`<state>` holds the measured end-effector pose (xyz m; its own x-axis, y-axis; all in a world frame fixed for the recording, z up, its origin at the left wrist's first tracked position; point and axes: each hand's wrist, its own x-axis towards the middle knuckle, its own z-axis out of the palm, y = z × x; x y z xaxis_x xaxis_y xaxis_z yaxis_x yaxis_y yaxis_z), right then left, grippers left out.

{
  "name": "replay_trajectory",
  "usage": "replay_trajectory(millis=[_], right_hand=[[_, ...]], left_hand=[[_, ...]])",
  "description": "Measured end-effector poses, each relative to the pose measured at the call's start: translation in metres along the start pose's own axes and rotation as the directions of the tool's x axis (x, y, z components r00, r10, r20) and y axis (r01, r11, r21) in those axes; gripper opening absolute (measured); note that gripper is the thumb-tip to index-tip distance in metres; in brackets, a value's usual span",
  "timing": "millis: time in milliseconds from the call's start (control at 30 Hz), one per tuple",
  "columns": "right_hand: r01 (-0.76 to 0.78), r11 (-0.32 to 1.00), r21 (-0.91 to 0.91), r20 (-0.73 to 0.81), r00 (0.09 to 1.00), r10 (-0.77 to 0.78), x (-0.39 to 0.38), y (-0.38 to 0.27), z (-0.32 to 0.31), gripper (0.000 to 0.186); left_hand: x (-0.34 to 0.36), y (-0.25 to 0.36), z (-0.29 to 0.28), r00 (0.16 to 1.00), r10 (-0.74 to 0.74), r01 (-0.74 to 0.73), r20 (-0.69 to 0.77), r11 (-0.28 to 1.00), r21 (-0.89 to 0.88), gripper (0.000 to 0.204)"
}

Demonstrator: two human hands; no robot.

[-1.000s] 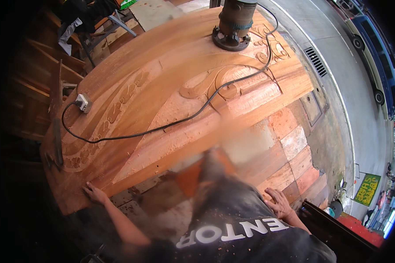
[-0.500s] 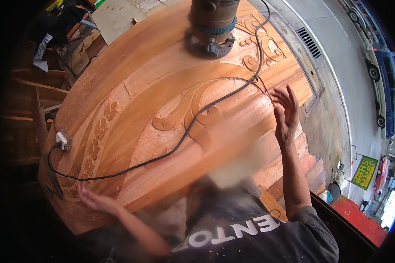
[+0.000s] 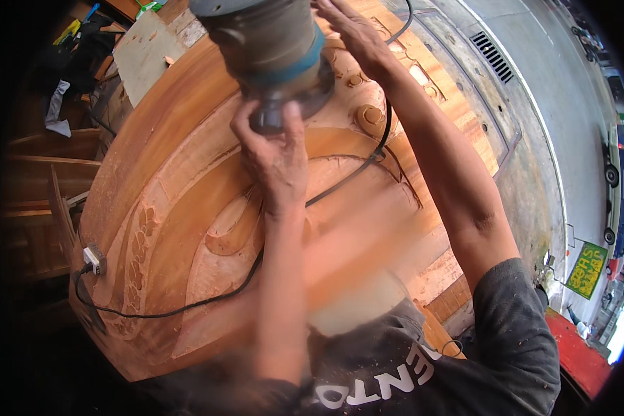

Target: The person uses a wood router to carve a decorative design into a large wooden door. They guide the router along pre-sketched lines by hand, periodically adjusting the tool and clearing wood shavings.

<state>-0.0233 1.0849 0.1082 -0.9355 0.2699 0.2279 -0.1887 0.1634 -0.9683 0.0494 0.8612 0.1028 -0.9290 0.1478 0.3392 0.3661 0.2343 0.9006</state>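
A large handheld wood router point(image 3: 267, 52), grey with a blue-green ring, stands tilted in view over the far part of a carved wooden panel point(image 3: 135, 149). My left hand point(image 3: 277, 156) is closed about the knob at the router's base, thumb and fingers up on either side. My right hand point(image 3: 357, 38) is just right of the router, fingers stretched toward its upper body; their tips reach the picture's upper edge, and contact is unclear. Scrolls and leaf shapes are cut into the panel. The router's black cord point(image 3: 208, 299) crosses it beneath my left forearm.
A white plug connector point(image 3: 93, 260) lies at the panel's left edge. Wooden furniture parts point(image 3: 38, 187) are stacked at left. Beyond the panel's right side are a floor drain grate point(image 3: 491, 57), a road with parked vehicles and a green sign point(image 3: 587, 270).
Both hands have left the panel's sides and gone up to the router. My left hand has taken hold of its knob. The router now looks larger and further left.
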Motion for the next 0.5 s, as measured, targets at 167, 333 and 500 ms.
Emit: replay_trajectory(millis=[167,333,500], right_hand=[[-0.074,0.95,0.304,0.058,0.997,0.059,0.019,0.011,0.005,0.057],[0.177,0.964,0.2,-0.641,0.768,-0.008,-0.068,-0.039,0.033,0.045],[-0.065,0.946,0.317,-0.482,0.848,0.219,-0.158,-0.04,0.108,0.044]], left_hand=[[0.003,0.003,0.0,0.999,-0.033,0.031,-0.017,0.99,-0.139,0.037],[0.019,-0.019,-0.041,0.996,-0.067,0.076,0.061,0.982,-0.175,0.055],[0.116,-0.032,-0.054,0.997,-0.048,0.04,-0.061,0.989,-0.14,0.045]])
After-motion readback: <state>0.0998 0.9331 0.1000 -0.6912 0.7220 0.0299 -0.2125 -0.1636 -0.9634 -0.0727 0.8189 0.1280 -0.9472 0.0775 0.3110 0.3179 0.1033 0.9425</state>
